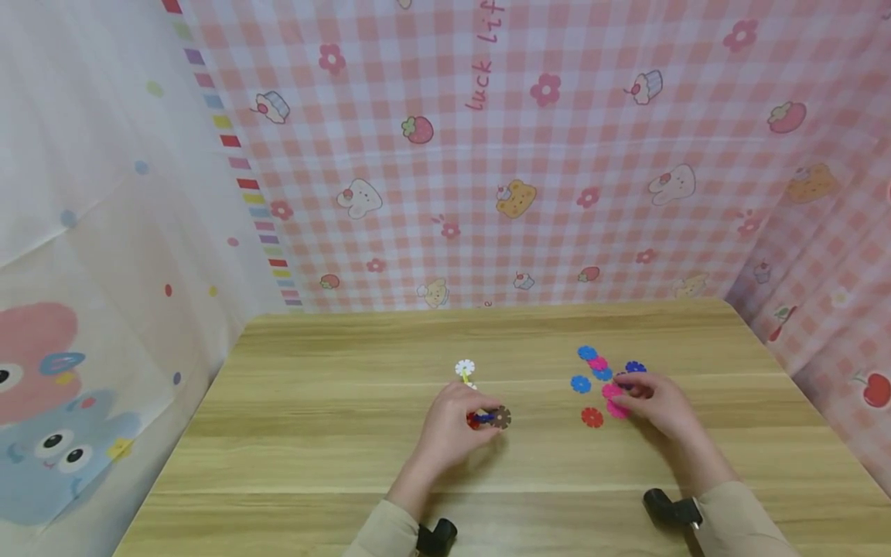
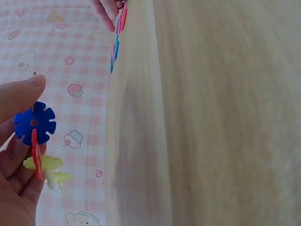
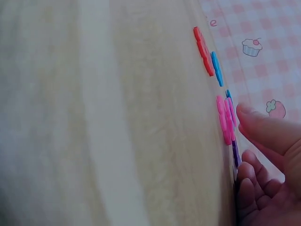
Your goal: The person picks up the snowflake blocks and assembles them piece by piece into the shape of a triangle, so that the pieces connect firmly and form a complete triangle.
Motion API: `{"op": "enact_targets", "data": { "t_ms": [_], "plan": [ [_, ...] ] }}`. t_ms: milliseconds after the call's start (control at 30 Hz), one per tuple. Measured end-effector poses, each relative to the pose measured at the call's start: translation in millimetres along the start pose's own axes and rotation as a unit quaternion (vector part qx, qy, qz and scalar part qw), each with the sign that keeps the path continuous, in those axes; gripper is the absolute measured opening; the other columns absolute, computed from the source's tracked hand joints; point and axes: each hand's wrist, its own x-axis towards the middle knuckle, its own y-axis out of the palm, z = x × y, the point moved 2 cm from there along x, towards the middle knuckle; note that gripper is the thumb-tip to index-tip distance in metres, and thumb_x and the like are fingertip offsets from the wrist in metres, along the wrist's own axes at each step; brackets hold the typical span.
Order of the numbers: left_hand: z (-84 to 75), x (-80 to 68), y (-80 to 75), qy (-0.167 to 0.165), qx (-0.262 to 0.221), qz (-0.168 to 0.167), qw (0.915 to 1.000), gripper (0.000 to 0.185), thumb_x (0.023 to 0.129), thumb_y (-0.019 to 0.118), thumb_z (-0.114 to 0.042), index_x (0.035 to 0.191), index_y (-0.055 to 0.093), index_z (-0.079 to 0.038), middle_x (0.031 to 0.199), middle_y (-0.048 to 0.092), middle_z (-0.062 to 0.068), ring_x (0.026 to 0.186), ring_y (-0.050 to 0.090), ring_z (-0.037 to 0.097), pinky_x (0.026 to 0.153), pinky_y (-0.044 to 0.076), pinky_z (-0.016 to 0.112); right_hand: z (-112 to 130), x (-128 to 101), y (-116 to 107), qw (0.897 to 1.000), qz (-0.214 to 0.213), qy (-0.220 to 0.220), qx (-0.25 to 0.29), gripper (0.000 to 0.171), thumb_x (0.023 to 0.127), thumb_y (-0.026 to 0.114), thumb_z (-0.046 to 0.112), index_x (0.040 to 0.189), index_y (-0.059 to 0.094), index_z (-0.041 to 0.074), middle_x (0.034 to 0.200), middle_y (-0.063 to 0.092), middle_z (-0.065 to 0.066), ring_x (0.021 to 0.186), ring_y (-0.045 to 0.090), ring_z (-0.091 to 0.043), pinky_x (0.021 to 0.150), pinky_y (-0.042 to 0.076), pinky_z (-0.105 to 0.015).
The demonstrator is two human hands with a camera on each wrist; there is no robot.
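Over the brown wooden table (image 1: 334, 433), the left hand (image 1: 452, 425) pinches joined, bright, flower-shaped plastic discs (image 2: 37, 153), likely light, stiff and best held by their edges, while the right hand (image 1: 657, 404) is by loose pink discs (image 1: 611, 392), its hold hard to tell.

Three light-blue discs (image 1: 581, 384), three pink discs (image 1: 617, 410), one loose red disc (image 1: 592, 418), one brown disc (image 1: 504, 420)

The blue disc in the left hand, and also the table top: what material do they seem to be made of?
Blue disc: probably plastic, smooth-looking, judging by its even, strong colour and clean-cut notches. Table top: wood or a wood-look laminate, flat and smooth-looking; grain streaks show, but I cannot tell which it is.
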Motion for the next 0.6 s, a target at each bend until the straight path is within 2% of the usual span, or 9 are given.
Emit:
{"op": "enact_targets", "data": {
  "t_ms": [267,467,600],
  "plan": [
    [-0.3,-0.3,1.7,-0.009,-0.001,0.006,0.9999,0.032,0.069,0.090,-0.013,0.098,0.078,-0.012,0.092,0.073,-0.004,0.089,0.060,0.012,0.087,0.047,0.030,-4.1,3.3,2.0,1.000,-0.011,-0.014,-0.016,0.036,0.087,0.077,0.014,0.115,0.068,-0.006,0.090,0.060,-0.010,0.083,0.050,-0.020,0.069,0.043,-0.029],
    [-0.6,0.0,2.7,-0.009,0.001,0.010,0.9999,0.032,0.070,0.090,-0.013,0.099,0.078,-0.012,0.092,0.073,-0.004,0.089,0.060,0.012,0.090,0.047,0.031,-1.4,5.6,3.0,0.998,-0.002,-0.040,-0.040,0.032,0.085,0.079,0.012,0.110,0.069,-0.005,0.089,0.060,-0.009,0.082,0.051,-0.021,0.069,0.043,-0.033],
    [-0.4,0.2,3.8,-0.002,0.001,0.011,0.9999,0.032,0.069,0.090,-0.013,0.098,0.078,-0.011,0.092,0.074,-0.004,0.089,0.061,0.013,0.089,0.047,0.030,-1.1,6.1,3.0,0.999,0.009,-0.038,-0.023,0.031,0.084,0.079,0.011,0.107,0.066,-0.006,0.093,0.060,-0.012,0.084,0.050,-0.023,0.071,0.043,-0.033]
  ]
}}
